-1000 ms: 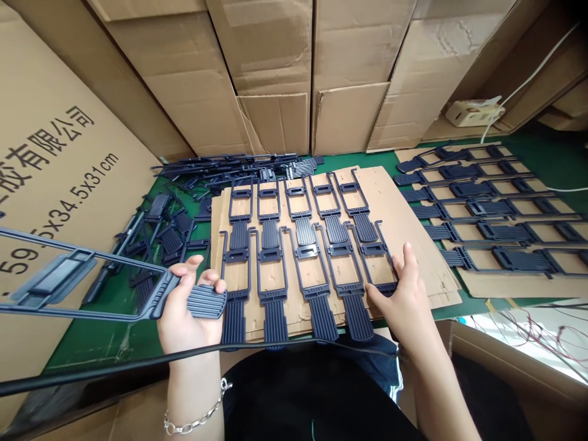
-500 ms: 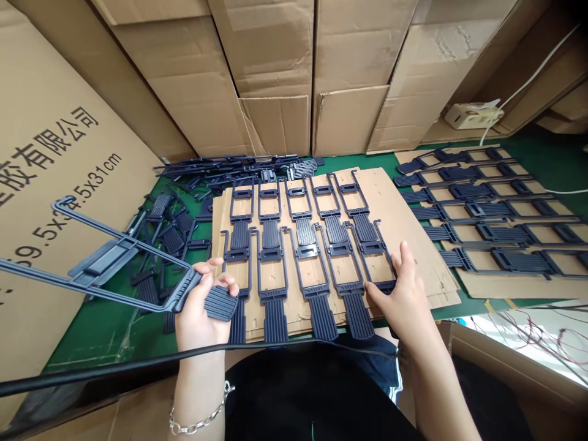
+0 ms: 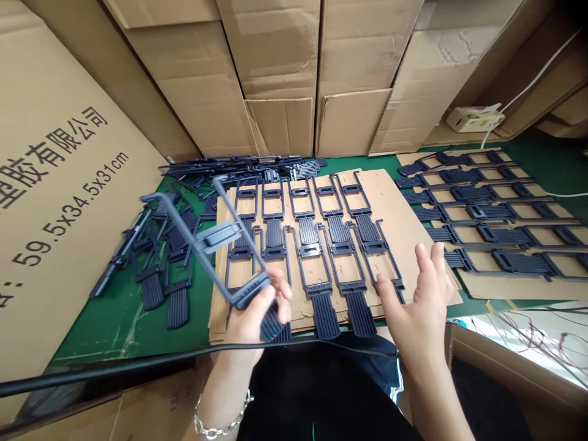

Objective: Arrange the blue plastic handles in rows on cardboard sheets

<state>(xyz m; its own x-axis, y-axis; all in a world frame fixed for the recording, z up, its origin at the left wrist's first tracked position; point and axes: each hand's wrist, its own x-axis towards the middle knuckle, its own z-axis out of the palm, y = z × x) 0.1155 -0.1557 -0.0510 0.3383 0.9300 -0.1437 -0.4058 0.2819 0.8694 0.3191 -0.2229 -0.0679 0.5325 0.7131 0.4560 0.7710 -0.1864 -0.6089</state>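
Observation:
My left hand grips a dark blue plastic frame part near its ribbed tab. The part is tilted up, with its two hooked arms pointing to the upper left and a crossbar between them. My right hand is raised with fingers spread, holding nothing, just right of the nearest laid-out frame part. Two rows of such parts lie on a stack of cardboard sheets, their ribbed tabs toward me. The held part and my left hand hide some of the left ones.
Loose frame parts are heaped on the green table at left and along the back. More parts lie on a second cardboard sheet at right. Tall cardboard boxes wall the back. A black cable crosses the front edge.
My left hand has swung the frame part rightward from over the left heap to the cardboard's left side. My right hand has lifted off the nearest part and moved slightly right.

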